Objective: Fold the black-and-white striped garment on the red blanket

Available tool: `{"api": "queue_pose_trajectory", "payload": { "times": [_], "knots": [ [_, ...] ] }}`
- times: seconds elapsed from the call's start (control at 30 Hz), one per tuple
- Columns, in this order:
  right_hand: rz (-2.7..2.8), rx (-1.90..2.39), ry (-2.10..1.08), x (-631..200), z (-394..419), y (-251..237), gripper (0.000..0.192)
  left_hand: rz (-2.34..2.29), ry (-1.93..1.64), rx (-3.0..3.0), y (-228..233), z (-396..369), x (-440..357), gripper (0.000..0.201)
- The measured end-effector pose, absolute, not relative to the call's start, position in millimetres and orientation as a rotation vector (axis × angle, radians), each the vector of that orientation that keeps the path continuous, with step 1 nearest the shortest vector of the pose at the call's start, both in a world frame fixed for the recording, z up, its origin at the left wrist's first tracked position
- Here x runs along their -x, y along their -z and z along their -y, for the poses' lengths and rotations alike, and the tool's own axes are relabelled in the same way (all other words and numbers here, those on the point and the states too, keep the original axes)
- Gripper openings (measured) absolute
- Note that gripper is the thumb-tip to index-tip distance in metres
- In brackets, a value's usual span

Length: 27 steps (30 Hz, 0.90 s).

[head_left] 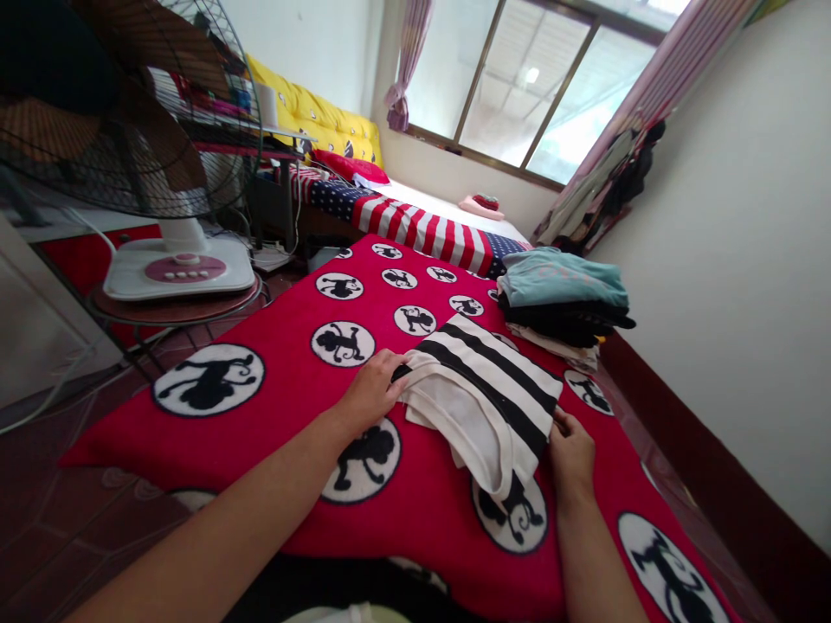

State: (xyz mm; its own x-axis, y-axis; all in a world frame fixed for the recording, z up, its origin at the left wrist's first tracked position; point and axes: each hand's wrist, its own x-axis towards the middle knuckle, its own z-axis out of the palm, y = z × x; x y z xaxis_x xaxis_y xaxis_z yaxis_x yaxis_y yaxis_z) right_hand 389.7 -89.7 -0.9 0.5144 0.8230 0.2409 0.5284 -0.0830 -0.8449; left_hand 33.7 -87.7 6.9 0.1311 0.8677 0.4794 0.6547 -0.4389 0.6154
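Red blanket (286,346) below; folded striped shirt (499,381) lies between left hand (376,389), pinching one edge, and right hand (573,450), gripping the other, probably keeping it square. Clothes stack (564,303) beyond right hand.

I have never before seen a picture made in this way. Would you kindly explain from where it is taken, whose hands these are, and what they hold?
There is no machine here: these are a person's two bare hands, seen by a camera worn on that person's own head, looking forward and down. The surface is a red cloth with black figures in white circles. On it lies a folded black-and-white striped shirt, its white collar towards the camera. The left hand seems to pinch one edge; the right hand is at the opposite edge, its fingers partly hidden, so its grip is unclear. Further back, on the right, is a pile of folded clothes topped with light blue fabric.
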Motion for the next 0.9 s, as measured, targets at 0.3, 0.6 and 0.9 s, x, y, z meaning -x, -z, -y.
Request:
{"api": "queue_pose_trajectory", "payload": {
  "times": [0.3, 0.6, 0.9],
  "knots": [
    [1.135, 1.767, -0.372, -388.2, 90.1, -1.3, 0.052, -1.500, -1.208, -2.172, -5.6, 88.9, -34.0, 0.026],
    [1.154, 1.724, -0.375, -395.1, 87.1, 6.0, 0.053, -1.494, -1.157, -2.183, -5.4, 88.6, -33.6, 0.030],
    [1.145, 1.736, -0.373, -394.7, 87.6, 5.7, 0.053, -1.492, -1.161, -2.179, -5.6, 88.8, -33.5, 0.029]
  ]
}}
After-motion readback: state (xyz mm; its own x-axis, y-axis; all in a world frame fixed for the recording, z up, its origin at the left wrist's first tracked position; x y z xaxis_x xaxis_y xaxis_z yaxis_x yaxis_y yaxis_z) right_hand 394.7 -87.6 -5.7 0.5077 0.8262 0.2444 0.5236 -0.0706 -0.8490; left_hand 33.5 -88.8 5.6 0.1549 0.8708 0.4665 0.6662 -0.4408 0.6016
